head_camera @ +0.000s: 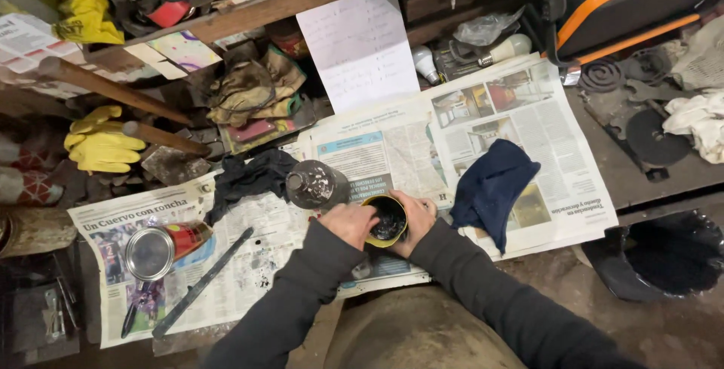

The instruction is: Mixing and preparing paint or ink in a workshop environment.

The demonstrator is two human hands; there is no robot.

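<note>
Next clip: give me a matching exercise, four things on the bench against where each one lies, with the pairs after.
Things:
1. yellow-rimmed can
2. dark blue cloth
3. red can
4. yellow gloves

Places:
A. on its side on the newspaper, far left
B. between the left hand and right hand
C. off the paper, upper left by the wooden handles
D. on the newspaper, right of the hands

Pairs: 1-B, 2-D, 3-A, 4-C

I see both hands, left (348, 223) and right (416, 216), gripping a yellow-rimmed tin (385, 220) of dark stuff over newspaper (528, 135); blue cloth (492, 188) just beside.
</note>
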